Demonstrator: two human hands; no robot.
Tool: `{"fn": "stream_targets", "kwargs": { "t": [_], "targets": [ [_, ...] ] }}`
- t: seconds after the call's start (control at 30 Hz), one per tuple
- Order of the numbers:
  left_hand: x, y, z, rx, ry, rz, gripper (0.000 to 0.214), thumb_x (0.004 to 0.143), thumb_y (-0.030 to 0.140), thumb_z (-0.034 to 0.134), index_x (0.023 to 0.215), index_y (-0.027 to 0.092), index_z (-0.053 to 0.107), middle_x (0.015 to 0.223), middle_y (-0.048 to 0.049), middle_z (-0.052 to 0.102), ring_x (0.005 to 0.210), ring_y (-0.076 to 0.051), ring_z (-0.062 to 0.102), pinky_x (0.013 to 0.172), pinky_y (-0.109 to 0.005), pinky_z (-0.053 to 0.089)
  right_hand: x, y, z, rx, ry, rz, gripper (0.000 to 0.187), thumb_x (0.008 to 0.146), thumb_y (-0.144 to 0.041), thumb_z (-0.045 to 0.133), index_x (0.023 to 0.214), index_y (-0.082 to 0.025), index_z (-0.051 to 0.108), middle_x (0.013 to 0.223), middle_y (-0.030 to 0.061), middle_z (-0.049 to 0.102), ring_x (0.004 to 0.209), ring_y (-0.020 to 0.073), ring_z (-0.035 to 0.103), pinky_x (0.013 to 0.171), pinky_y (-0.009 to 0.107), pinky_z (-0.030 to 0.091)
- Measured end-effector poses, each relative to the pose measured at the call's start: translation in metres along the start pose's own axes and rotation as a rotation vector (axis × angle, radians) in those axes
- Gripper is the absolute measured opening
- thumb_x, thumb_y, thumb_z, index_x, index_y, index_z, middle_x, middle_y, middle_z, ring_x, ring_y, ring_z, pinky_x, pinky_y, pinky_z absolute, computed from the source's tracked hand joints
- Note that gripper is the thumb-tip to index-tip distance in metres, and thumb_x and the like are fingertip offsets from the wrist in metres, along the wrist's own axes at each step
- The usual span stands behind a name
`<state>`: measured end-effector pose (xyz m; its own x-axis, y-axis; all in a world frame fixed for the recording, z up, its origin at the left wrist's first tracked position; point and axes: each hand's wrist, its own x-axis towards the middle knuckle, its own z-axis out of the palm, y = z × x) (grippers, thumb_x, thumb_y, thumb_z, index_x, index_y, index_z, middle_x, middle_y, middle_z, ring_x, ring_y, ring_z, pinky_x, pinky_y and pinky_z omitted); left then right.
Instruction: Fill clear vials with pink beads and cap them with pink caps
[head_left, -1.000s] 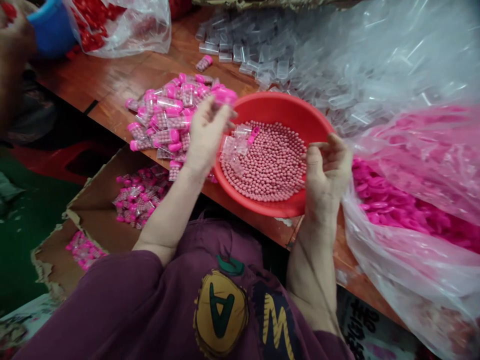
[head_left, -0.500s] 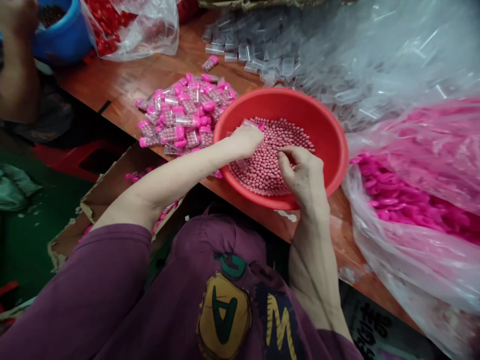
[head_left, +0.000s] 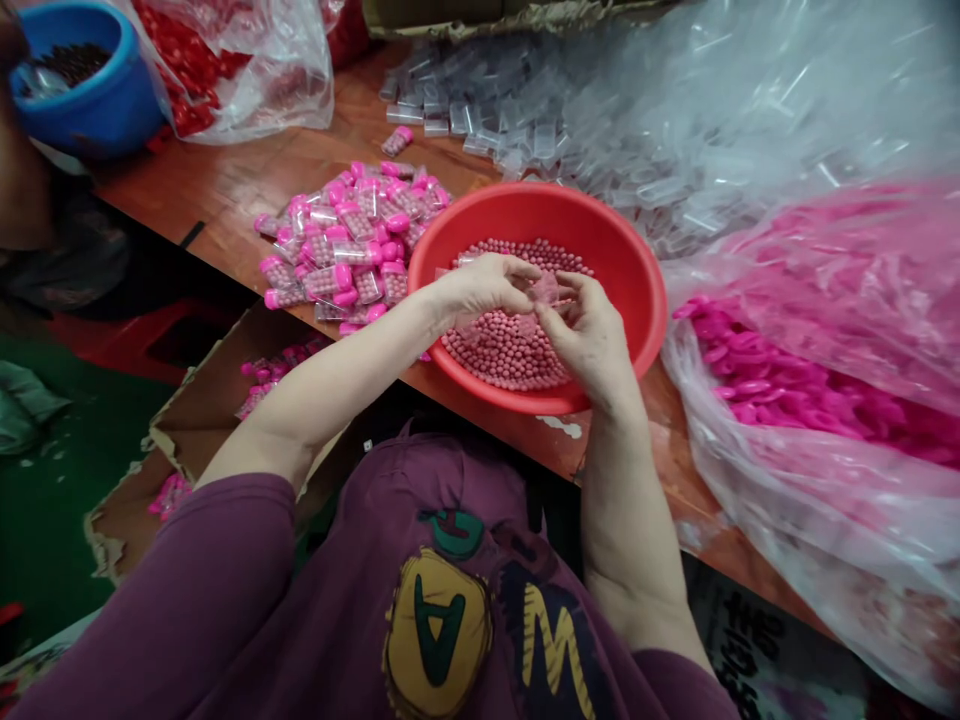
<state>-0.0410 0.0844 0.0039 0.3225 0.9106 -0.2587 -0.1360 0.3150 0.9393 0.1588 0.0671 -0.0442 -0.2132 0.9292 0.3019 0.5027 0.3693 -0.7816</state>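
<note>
Over a red plastic bowl (head_left: 651,290) holding a layer of small pink beads (head_left: 499,350), my two hands meet. My left hand (head_left: 484,288) comes in from the left, thumb and fingers closed on one side of a small clear plastic container (head_left: 546,288). From the right, my right hand (head_left: 596,335) pinches the other side of it. Pink shows through its wall; fingers hide much of it, so how full it is cannot be made out. Left of the bowl lies a pile of pink-capped clear bottles (head_left: 337,240) filled with beads.
Clear empty containers (head_left: 540,140) heap up behind the bowl. A plastic bag of pink caps (head_left: 780,370) stands at right. Below the table's left edge is a cardboard box (head_left: 202,410) with bottles. A blue bucket (head_left: 112,110), a bag of red pieces (head_left: 187,80) and another person's arm (head_left: 22,180) are upper left.
My hands, apart inside the bowl before, have come together on the clear container. My left hand has lifted from the beads toward the right hand. The whole view has shifted slightly.
</note>
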Motion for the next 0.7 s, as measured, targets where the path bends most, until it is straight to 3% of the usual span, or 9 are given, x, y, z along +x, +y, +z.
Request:
{"fn": "stream_targets", "kwargs": {
  "t": [0.17,0.27,0.37,0.43,0.53,0.6,0.7],
  "targets": [
    [-0.002,-0.007,0.019,-0.102,0.136,0.108,0.045,0.066,-0.008,0.084,0.105,0.010,0.071,0.091,-0.0003,0.075,0.092,-0.013,0.070,0.091,-0.029,0.053,0.001,0.019,-0.001,0.224,0.112,0.054,0.047,0.098,-0.046,0.075,0.141,-0.033,0.062,0.129,0.0078,0.077,0.092,0.0232,0.079,0.080,0.044,0.072],
    [-0.003,-0.008,0.029,-0.138,0.210,0.002,0.038,0.073,-0.005,0.085,0.105,0.011,0.071,0.088,-0.0006,0.074,0.084,-0.012,0.069,0.079,-0.027,0.050,-0.001,0.020,-0.004,0.247,0.138,0.080,0.043,0.097,-0.041,0.073,0.138,-0.031,0.068,0.123,0.0075,0.078,0.096,0.0243,0.079,0.085,0.047,0.073],
    [-0.005,-0.010,0.033,-0.078,0.299,-0.046,0.027,0.076,-0.002,0.086,0.093,0.012,0.071,0.080,0.0011,0.071,0.075,-0.010,0.064,0.072,-0.026,0.046,-0.001,0.012,-0.004,0.140,0.206,0.082,0.031,0.091,-0.034,0.074,0.121,-0.028,0.078,0.110,0.0065,0.080,0.090,0.0241,0.078,0.089,0.050,0.071],
    [-0.006,-0.012,0.034,0.007,0.297,-0.007,0.018,0.080,-0.001,0.084,0.087,0.012,0.072,0.075,0.0028,0.067,0.069,-0.009,0.058,0.070,-0.026,0.044,-0.001,0.007,-0.003,0.099,0.220,0.065,0.024,0.089,-0.032,0.075,0.112,-0.027,0.081,0.105,0.0059,0.080,0.090,0.0249,0.077,0.091,0.052,0.070],
    [-0.006,-0.015,0.033,0.180,0.176,0.084,0.013,0.084,0.001,0.079,0.083,0.012,0.073,0.076,0.0017,0.068,0.075,-0.011,0.061,0.077,-0.026,0.049,0.000,0.004,-0.002,0.150,0.231,0.084,0.019,0.086,-0.031,0.080,0.104,-0.027,0.079,0.102,0.0049,0.081,0.091,0.0262,0.078,0.093,0.052,0.069],
    [-0.004,-0.015,0.033,0.397,0.145,0.185,0.011,0.086,0.003,0.078,0.082,0.013,0.073,0.079,-0.0012,0.069,0.085,-0.016,0.067,0.088,-0.031,0.053,0.001,0.005,-0.002,0.217,0.219,0.111,0.016,0.086,-0.031,0.083,0.101,-0.026,0.078,0.099,0.0039,0.081,0.091,0.0263,0.079,0.093,0.052,0.069],
    [0.003,-0.011,0.028,0.817,0.207,0.363,0.010,0.086,0.005,0.074,0.086,0.015,0.075,0.099,-0.0095,0.073,0.102,-0.025,0.070,0.100,-0.040,0.054,0.002,0.006,-0.004,0.328,0.159,0.120,0.014,0.093,-0.036,0.080,0.103,-0.027,0.078,0.099,0.0022,0.080,0.093,0.0250,0.080,0.093,0.050,0.070]
  ]
}}
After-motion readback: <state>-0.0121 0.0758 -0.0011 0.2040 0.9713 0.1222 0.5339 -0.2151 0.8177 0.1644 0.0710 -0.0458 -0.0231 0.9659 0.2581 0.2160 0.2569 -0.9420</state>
